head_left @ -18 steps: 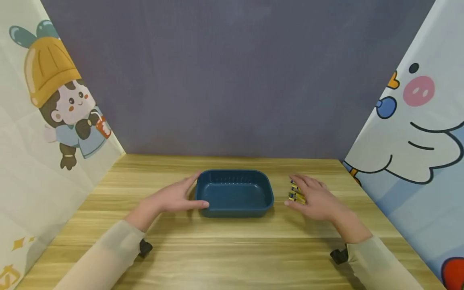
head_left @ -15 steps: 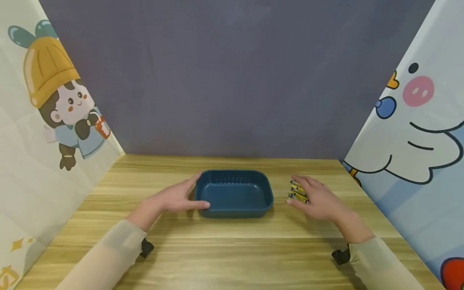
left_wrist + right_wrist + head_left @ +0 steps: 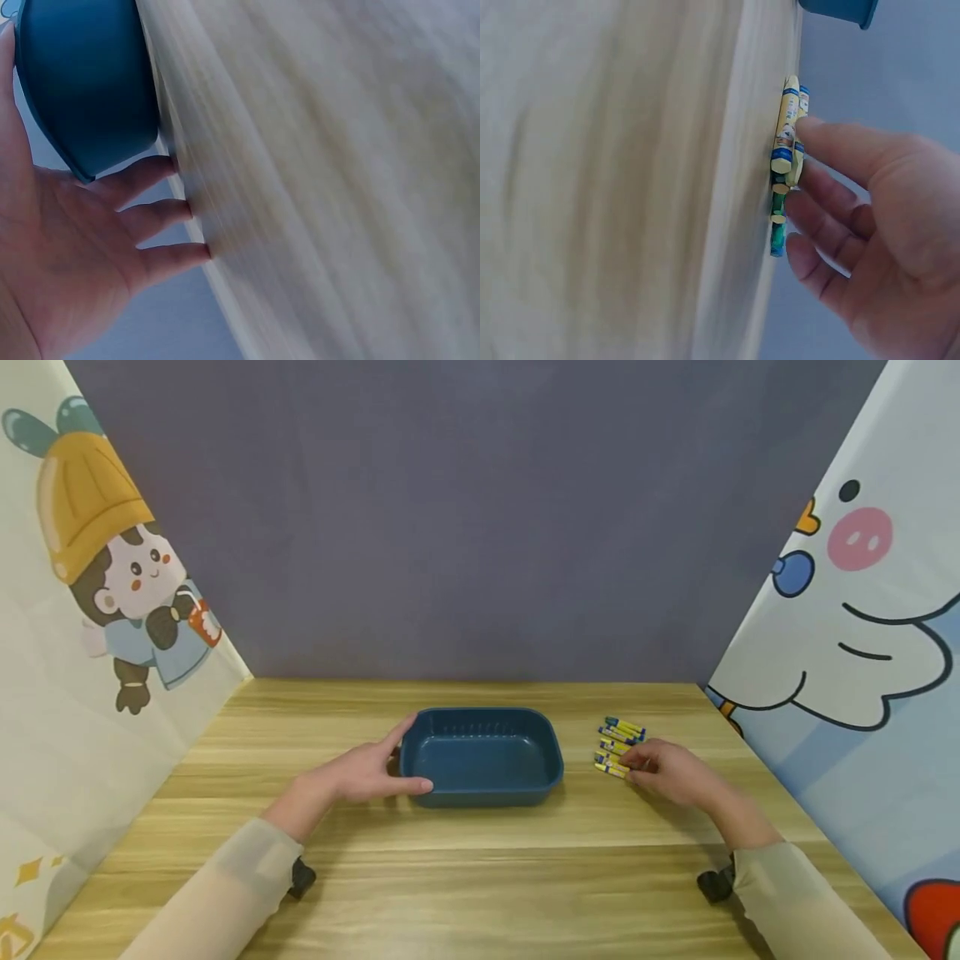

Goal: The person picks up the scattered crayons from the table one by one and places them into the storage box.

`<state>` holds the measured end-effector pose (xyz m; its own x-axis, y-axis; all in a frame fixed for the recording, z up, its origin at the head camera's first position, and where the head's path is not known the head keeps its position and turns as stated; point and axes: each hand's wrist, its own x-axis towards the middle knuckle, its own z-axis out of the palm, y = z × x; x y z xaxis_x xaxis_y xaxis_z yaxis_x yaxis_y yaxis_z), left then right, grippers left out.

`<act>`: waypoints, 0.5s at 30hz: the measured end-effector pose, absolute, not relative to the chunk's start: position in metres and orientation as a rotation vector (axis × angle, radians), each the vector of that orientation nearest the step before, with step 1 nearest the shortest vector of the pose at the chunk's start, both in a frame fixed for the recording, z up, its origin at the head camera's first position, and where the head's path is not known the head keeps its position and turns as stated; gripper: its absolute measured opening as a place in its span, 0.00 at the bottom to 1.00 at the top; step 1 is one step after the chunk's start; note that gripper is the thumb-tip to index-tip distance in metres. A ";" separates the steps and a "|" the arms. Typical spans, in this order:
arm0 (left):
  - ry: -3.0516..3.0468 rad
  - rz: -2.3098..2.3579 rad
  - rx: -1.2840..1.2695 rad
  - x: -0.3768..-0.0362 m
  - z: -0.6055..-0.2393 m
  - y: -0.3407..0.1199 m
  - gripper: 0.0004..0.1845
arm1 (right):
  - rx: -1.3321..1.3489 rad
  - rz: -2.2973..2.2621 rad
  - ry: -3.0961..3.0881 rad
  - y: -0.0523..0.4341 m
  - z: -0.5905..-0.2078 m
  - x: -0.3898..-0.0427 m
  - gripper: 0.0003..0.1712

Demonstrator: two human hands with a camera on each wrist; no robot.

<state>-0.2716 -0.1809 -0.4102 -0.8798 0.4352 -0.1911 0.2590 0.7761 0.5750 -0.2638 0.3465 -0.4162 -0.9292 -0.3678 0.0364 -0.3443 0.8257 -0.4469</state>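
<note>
A dark blue rectangular tray [image 3: 480, 798] stands on the wooden table. My left hand [image 3: 356, 772] spans its left end, thumb on the front rim and index finger at the back corner; in the left wrist view the other fingers [image 3: 161, 214] are spread, with their tips at the table. To the right of the tray lie several yellow-wrapped crayons [image 3: 617, 747] in a loose row. My right hand [image 3: 671, 772] is at the nearest ones, thumb and index finger pinching a crayon [image 3: 798, 163]; its far part is hidden behind another crayon [image 3: 786, 127].
The wooden tabletop [image 3: 480, 885] runs to a grey back panel [image 3: 480, 527]. Panels printed with cartoon figures stand at the left [image 3: 45, 710] and the right [image 3: 885, 693].
My right hand has drawn back to the right and its fingers have closed in on the near crayons, uncovering the far ones. The left hand stays at the tray.
</note>
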 end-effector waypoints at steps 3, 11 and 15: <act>2.661 0.793 0.524 -0.271 -0.411 -0.181 0.69 | -0.580 -0.688 2.948 0.349 -0.420 -0.268 0.12; 2.655 0.810 0.527 -0.272 -0.412 -0.182 0.68 | -0.546 -0.731 2.941 0.349 -0.421 -0.271 0.10; 2.649 0.819 0.531 -0.272 -0.412 -0.181 0.68 | -0.543 -0.748 2.947 0.350 -0.422 -0.269 0.09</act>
<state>-0.2723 -0.1813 -0.4120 -0.8806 0.4353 -0.1875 0.2536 0.7669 0.5896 -0.2692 0.3496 -0.4224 -0.9368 -0.3482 0.0347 -0.3226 0.8211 -0.4709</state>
